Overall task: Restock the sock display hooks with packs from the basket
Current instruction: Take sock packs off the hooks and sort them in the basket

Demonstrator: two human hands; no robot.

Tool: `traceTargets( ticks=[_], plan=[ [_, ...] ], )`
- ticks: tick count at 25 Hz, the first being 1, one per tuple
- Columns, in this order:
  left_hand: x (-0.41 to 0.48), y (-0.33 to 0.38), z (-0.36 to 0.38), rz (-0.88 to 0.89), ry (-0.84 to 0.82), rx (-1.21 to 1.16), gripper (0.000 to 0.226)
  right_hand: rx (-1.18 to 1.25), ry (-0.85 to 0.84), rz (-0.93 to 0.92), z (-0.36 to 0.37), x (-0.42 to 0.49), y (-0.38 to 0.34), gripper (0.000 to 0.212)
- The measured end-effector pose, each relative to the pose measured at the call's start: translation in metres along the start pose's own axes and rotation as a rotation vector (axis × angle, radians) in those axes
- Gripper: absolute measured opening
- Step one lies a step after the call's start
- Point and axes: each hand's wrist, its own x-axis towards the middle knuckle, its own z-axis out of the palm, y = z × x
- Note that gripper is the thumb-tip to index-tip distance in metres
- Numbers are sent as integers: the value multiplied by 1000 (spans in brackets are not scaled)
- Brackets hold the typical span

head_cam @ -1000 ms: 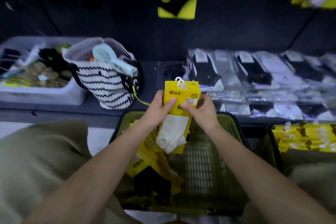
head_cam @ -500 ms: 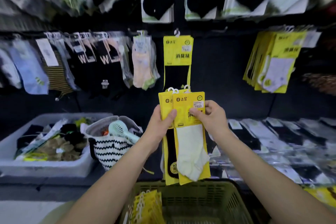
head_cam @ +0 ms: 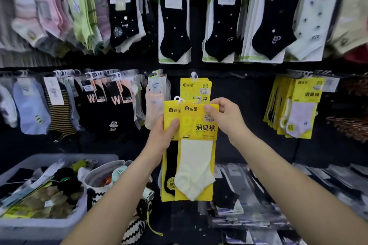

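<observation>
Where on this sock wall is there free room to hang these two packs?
Bare panel between the centre yellow packs and the right yellow stack, under what looks like an empty hook. Top row and left row are packed.

One wide-angle camera, worn on the head, faced the sock display wall [head_cam: 249, 125] straight on and slightly downward, from close by. The left hand [head_cam: 162, 137] and right hand [head_cam: 225, 119] held yellow sock packs [head_cam: 196, 125] at arm's length, at frame centre.
</observation>
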Motion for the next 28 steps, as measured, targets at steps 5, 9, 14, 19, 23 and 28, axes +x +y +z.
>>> traceTargets(
  ticks=[5,9,14,19,23,28],
  plan=[
    [32,7,-23,-32,238,-72,12,-52,162,-9,-5,43,-4,10],
    [49,17,-43,33,271,-39,15,-93,219,-6,-3,74,-7,9],
    [54,22,-41,25,240,-70,12,-223,186,-27,12,94,-3,2],
    [53,25,-30,6,206,-80,10,-314,145,-5,23,100,-3,2],
    [52,22,-25,-15,183,-77,16,-336,240,-43,19,85,1,26],
    [48,18,-8,-15,135,-61,13,-105,114,-110,34,31,21,28]
  ],
)
